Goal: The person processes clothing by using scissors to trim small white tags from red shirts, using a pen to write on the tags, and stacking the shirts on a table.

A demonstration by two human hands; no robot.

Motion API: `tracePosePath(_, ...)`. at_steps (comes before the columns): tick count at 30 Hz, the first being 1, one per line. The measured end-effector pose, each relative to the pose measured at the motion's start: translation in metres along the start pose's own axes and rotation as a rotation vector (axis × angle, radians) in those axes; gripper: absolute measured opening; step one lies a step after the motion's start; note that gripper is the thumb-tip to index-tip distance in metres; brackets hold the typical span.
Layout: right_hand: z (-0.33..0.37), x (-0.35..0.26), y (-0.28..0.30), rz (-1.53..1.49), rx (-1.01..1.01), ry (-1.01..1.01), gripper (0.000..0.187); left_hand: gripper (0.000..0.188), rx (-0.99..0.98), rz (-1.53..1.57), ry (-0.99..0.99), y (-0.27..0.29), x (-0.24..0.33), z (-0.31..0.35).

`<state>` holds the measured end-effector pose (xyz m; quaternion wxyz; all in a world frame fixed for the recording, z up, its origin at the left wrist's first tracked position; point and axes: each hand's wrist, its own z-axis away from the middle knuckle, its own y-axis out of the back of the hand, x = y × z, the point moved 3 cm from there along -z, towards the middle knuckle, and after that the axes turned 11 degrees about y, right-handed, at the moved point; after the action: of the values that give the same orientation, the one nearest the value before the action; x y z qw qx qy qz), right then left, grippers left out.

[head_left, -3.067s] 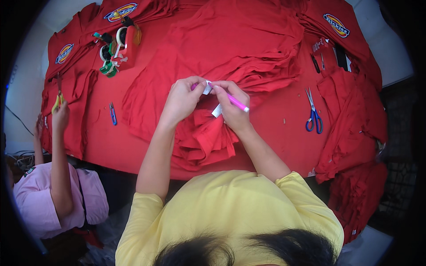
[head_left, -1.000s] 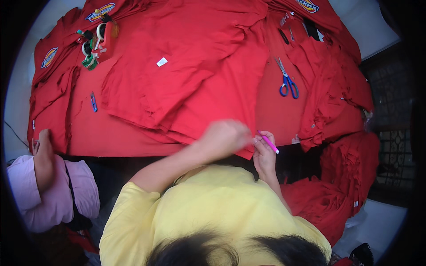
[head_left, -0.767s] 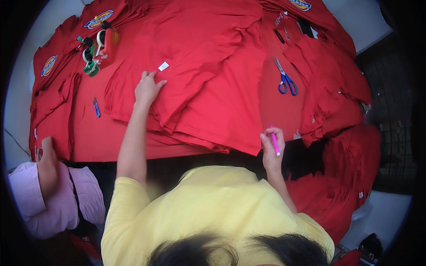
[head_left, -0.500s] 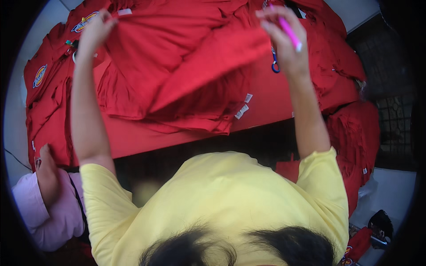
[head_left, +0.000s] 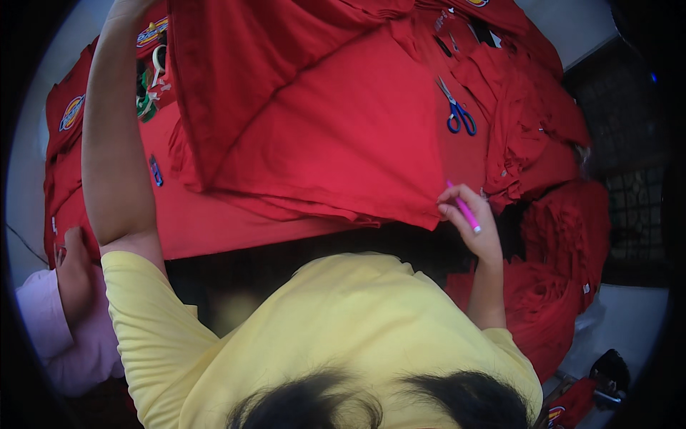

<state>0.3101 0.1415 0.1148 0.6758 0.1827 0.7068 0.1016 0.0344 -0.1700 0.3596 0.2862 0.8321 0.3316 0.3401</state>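
A red shirt [head_left: 336, 136] is spread over a stack of red garments on the table in front of me. Near the table's front edge, my right hand [head_left: 480, 227] pinches the lower right corner of this shirt. A pink pen [head_left: 469, 217] is also held in that hand, slanting between the fingers. My left arm reaches far forward, and my left hand [head_left: 133, 6] is cut off by the top edge, its fingers out of sight. The shirt's upper left part is lifted and folded back beside that arm.
Blue-handled scissors [head_left: 460, 119] lie right of the shirt; a small blue tool [head_left: 156, 171] lies left. Tape rolls and green scraps [head_left: 148, 96] sit beyond my left arm. Red garments [head_left: 564, 229] are heaped at the right. At lower left is another person's pink sleeve [head_left: 44, 314].
My right hand has come down toward me with the shirt's corner, spreading the cloth over the stack. My left hand has moved farther forward, partly out of view. The scissors are uncovered.
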Motion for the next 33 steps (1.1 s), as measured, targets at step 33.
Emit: tracePosePath(33, -0.074, 0.009, -0.065, -0.226, -0.059, 0.226, 0.016, 0.023, -0.406, 0.349, 0.434, -0.164, -0.009, 0.294)
